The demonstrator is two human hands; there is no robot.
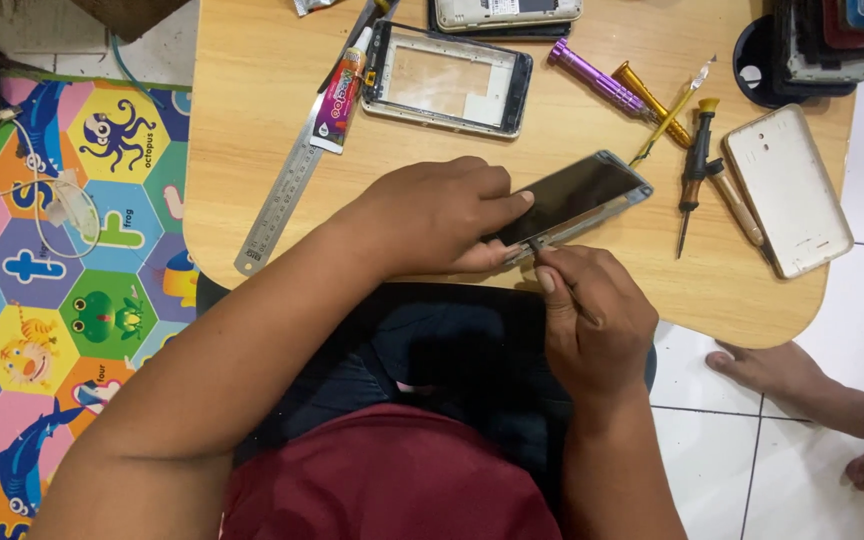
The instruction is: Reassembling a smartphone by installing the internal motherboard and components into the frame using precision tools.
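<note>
My left hand (437, 215) grips the near end of a dark-screened phone (582, 195) and holds it tilted on the wooden table (252, 60). My right hand (592, 320) pinches a thin tool (552, 268) whose tip touches the phone's lower edge next to my left thumb.
On the table lie a metal ruler (287, 190), a glue tube (340, 95), an empty phone frame (447, 78), a purple screwdriver (597, 82), a gold screwdriver (647, 100), a black one (694, 165) and a white back cover (787, 190). More phones (822, 40) are stacked far right. Another person's foot (772, 365) rests on the tiles.
</note>
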